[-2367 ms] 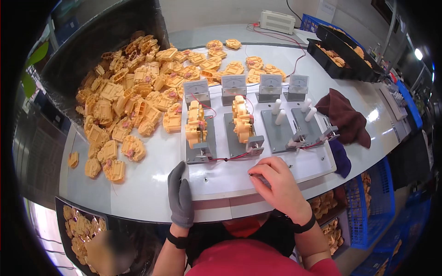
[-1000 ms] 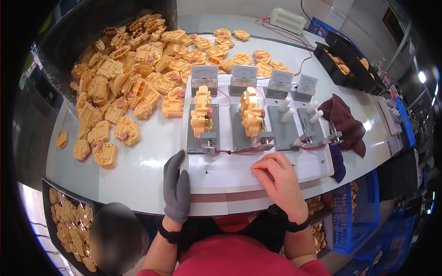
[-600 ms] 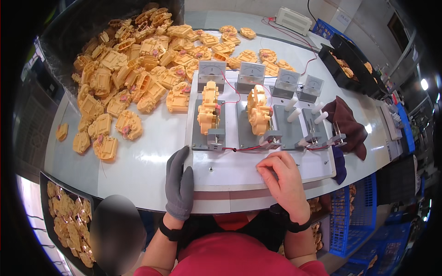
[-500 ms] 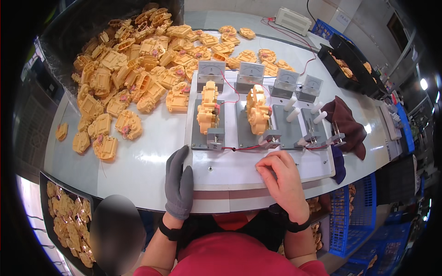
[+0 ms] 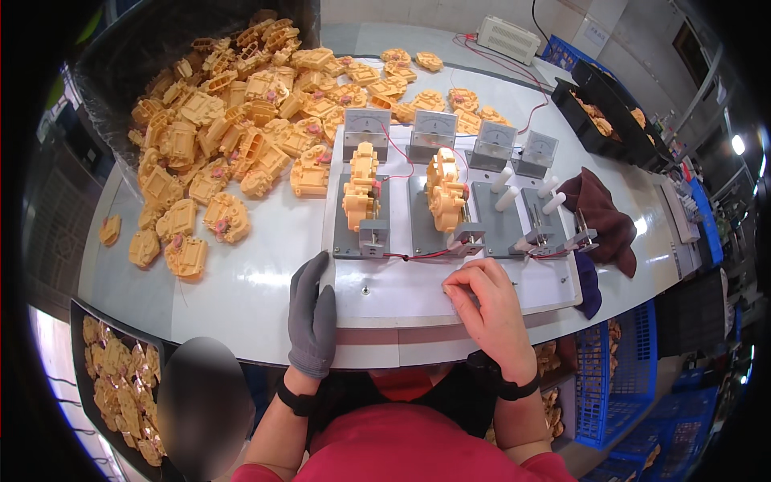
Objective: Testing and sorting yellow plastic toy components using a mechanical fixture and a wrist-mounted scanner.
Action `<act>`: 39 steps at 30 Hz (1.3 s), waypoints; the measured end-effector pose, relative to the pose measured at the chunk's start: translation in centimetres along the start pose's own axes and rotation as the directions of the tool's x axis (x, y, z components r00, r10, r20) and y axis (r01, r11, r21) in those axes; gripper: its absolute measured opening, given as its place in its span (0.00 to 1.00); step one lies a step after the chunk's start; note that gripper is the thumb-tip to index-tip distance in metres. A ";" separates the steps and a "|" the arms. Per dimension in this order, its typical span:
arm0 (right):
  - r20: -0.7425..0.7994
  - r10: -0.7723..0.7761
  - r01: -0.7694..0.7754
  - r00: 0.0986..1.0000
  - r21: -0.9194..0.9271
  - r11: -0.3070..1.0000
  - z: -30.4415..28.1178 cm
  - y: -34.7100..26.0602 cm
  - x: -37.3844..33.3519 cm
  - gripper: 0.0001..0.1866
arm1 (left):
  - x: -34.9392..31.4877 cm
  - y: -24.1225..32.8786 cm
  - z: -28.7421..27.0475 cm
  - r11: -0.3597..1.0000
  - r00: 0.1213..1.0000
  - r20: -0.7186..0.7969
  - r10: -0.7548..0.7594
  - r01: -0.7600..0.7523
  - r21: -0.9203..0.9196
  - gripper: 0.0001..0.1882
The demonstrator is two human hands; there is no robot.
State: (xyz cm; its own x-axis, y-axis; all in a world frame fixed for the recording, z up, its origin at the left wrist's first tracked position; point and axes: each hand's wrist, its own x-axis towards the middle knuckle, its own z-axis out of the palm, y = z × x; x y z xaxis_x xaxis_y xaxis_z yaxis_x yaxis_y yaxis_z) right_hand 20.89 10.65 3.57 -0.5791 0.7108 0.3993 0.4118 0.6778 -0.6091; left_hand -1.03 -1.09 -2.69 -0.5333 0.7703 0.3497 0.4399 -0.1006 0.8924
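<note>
My left hand point(image 5: 313, 317), in a grey glove, rests at the left edge of a white board point(image 5: 401, 309), fingers stretched and thumb apart, holding nothing. Bare, my right hand point(image 5: 488, 301) lies over the board's front part with curled fingers; thumb and forefinger come together low on the board, and whatever is between them is hidden. Left of it, a small metal switch point(image 5: 365, 291) pokes up from the board. Behind the hands, a yellow plastic gear housing point(image 5: 361, 189) stands upright in the leftmost grey fixture point(image 5: 347, 241). A second yellow housing point(image 5: 444, 193) stands in the adjacent fixture.
Several analog meters point(image 5: 434, 135) line the board's back. White pegs point(image 5: 506, 198) rise from the fixtures on the right. Yellow housings point(image 5: 193, 108) heap up at the left. A brown cloth point(image 5: 602, 221) lies at right, near black bins point(image 5: 590, 120). A grey power unit point(image 5: 508, 38) sits behind.
The whole view has shifted very slightly. Both hands stay in the same places, and the housings remain in their fixtures.
</note>
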 end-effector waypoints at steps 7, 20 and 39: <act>0.008 0.011 -0.011 1.000 0.001 1.000 0.0 -0.1 -0.2 0.06 | -0.1 0.0 0.1 1.000 1.000 -0.003 -0.003 0.003 -0.001 0.23; -0.002 -0.018 0.018 1.000 -0.009 1.000 0.2 0.0 0.0 0.06 | 0.2 0.0 -0.2 1.000 1.000 0.000 0.011 -0.011 0.016 0.23; -0.081 -0.042 0.045 0.996 0.040 0.998 0.2 0.4 -0.7 0.05 | 11.8 -2.9 -12.2 0.391 0.923 0.039 -0.382 0.123 0.912 0.36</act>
State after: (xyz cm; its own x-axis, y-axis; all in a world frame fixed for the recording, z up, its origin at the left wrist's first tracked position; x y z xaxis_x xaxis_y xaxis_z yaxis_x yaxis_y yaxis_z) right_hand 21.28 10.35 2.93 -0.5369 0.6948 0.4786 0.3567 0.7010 -0.6176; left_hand -17.47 0.63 2.31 -0.6319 0.7745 -0.0292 0.7657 0.6296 0.1316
